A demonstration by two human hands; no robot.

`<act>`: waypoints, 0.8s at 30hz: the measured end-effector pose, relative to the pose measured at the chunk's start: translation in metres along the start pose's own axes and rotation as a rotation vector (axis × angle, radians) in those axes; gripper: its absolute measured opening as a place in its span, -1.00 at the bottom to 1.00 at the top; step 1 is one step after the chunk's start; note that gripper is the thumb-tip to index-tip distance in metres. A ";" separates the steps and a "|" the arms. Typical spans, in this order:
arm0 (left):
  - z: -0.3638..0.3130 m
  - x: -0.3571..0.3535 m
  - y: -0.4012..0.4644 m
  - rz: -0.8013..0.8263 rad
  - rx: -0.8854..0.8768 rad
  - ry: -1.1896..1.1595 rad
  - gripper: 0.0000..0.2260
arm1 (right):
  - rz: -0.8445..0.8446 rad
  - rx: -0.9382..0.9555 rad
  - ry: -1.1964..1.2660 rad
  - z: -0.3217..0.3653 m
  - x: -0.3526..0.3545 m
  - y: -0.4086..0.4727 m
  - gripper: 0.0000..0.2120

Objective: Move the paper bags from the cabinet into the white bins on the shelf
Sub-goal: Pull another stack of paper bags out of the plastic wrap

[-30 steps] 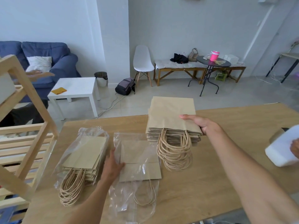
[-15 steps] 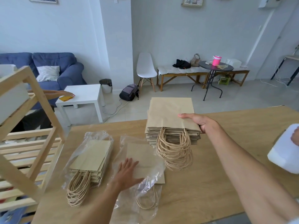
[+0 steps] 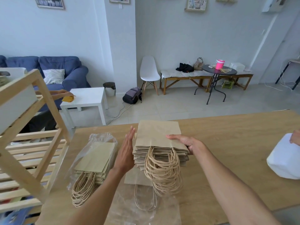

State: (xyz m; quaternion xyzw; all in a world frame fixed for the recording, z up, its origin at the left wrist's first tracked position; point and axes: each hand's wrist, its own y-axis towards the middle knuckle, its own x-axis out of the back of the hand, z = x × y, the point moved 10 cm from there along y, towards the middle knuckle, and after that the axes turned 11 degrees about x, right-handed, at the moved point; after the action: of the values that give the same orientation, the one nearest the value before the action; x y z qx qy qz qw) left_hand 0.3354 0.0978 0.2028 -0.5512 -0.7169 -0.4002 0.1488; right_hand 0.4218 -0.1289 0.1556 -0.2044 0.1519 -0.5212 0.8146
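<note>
Right hand (image 3: 183, 142) gripping bag stack (image 3: 159, 143), left hand (image 3: 127, 151) flat and open beside it; one-sided lift could spill bags

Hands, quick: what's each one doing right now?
Left hand: open and flat beside the stack of paper bags, holding nothing.
Right hand: gripping that stack's right edge.

No readable text, labels, brands or numbers anywhere. Framed wall pictures (image 3: 50, 3) too blurred to tell any lettering. Stack of paper bags (image 3: 159, 143) plain brown, no print. White bin (image 3: 16, 101) on the wooden shelf (image 3: 40, 98) unmarked. Pink cup (image 3: 220, 64) too small to tell.
</note>
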 end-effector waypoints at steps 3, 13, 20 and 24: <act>-0.003 0.008 0.004 0.068 -0.070 0.031 -0.19 | 0.033 -0.009 -0.030 -0.004 -0.012 0.002 -0.75; 0.021 0.048 0.007 0.111 0.157 -0.249 -0.86 | 0.247 0.091 0.136 0.008 -0.048 -0.002 -0.28; 0.068 0.013 -0.046 0.144 0.541 -0.505 -0.63 | 0.103 0.025 0.036 -0.064 -0.062 0.005 0.08; 0.076 0.006 -0.053 0.057 0.592 -0.533 -0.43 | -0.037 0.051 -0.108 -0.080 -0.058 0.009 0.07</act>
State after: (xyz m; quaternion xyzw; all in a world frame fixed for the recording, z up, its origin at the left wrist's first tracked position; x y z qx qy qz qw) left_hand 0.3023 0.1540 0.1370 -0.5887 -0.7991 -0.0151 0.1212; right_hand 0.3681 -0.0873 0.0834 -0.2139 0.0907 -0.5281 0.8168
